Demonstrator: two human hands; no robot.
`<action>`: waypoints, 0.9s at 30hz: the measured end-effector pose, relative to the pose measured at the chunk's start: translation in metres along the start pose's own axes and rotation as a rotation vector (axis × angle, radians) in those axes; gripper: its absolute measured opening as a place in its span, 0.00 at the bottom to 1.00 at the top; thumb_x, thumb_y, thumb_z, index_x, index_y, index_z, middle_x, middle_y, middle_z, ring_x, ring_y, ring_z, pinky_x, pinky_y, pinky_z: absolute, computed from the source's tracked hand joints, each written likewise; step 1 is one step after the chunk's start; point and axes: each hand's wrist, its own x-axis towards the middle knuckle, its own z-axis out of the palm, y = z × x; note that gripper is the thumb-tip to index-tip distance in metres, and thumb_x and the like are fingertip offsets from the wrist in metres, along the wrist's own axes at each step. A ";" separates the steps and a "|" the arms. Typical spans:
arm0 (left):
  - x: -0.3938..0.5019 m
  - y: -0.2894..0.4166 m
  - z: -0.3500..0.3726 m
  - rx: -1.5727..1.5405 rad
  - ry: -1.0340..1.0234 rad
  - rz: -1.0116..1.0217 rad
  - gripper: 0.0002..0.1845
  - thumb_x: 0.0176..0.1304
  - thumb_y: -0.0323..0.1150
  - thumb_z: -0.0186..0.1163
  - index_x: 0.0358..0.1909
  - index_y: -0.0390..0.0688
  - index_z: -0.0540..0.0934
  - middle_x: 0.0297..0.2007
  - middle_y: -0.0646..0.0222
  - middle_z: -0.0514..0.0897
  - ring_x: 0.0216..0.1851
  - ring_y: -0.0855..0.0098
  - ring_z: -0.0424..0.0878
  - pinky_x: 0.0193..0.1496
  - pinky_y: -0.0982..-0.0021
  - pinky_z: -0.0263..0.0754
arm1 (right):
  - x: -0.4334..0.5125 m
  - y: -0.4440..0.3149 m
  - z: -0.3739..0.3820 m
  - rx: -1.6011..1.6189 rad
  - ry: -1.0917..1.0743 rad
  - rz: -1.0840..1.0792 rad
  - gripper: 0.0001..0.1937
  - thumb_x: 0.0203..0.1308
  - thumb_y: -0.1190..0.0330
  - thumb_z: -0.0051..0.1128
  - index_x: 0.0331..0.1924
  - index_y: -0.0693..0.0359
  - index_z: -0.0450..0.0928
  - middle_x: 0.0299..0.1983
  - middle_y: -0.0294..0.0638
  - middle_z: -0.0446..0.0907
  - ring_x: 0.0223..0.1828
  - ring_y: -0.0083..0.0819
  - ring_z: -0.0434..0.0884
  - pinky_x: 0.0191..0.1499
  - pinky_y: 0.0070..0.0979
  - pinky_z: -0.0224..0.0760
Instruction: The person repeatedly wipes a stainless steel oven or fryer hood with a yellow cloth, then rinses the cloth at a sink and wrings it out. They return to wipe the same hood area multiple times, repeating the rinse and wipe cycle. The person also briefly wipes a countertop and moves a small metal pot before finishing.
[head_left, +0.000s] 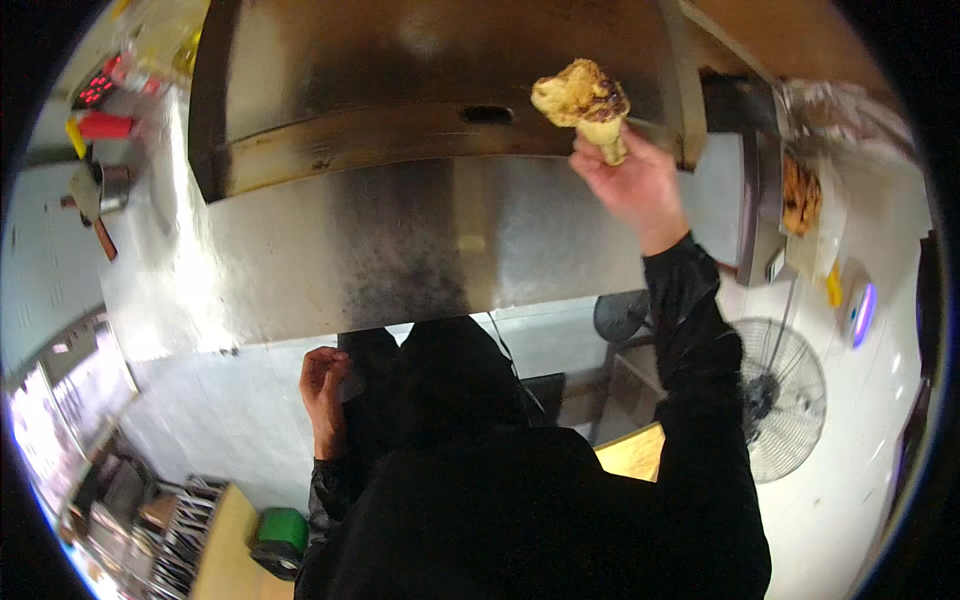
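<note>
My right hand (630, 180) is raised at the upper right, its fingers closed around the narrow end of a yellow-brown piece of food (589, 101) with dark brown patches, possibly a filled or coated cone. Behind it stands a large stained metal appliance (390, 90) with a slot in its lower edge. Low at my left side, my left hand (326, 375) has curled fingers beside my dark clothing; whether it holds something thin cannot be told. A steel counter (285, 255) lies between me and the appliance.
A metal pot (114, 187) and wooden-handled tools (103, 238) are at the left, near a red object (106, 125). At the right are browned food pieces (801, 195) in a pale container and a round fan (784, 401). Metal racks (184, 532) and a green-topped object (282, 531) stand lower left.
</note>
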 end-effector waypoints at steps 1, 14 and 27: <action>0.001 0.005 -0.002 0.040 -0.034 -0.002 0.07 0.67 0.23 0.57 0.45 0.36 0.78 0.41 0.66 0.83 0.42 0.75 0.80 0.49 0.73 0.76 | -0.017 0.018 -0.002 0.060 -0.088 -0.059 0.15 0.69 0.69 0.58 0.53 0.70 0.72 0.45 0.44 0.73 0.42 0.32 0.74 0.47 0.32 0.74; 0.018 -0.031 -0.040 0.632 -1.151 -0.094 0.10 0.69 0.26 0.63 0.50 0.39 0.77 0.41 0.69 0.83 0.43 0.74 0.84 0.46 0.73 0.77 | -0.379 0.446 0.046 0.321 0.642 -1.008 0.23 0.66 0.74 0.58 0.64 0.72 0.72 0.59 0.49 0.80 0.59 0.37 0.81 0.59 0.37 0.79; -0.369 -0.329 -0.118 1.259 -2.090 0.074 0.11 0.66 0.23 0.60 0.50 0.39 0.76 0.33 0.70 0.85 0.38 0.78 0.82 0.45 0.74 0.76 | -0.691 1.085 0.159 0.969 1.594 -1.745 0.14 0.72 0.68 0.55 0.56 0.64 0.78 0.50 0.37 0.84 0.48 0.27 0.81 0.52 0.31 0.73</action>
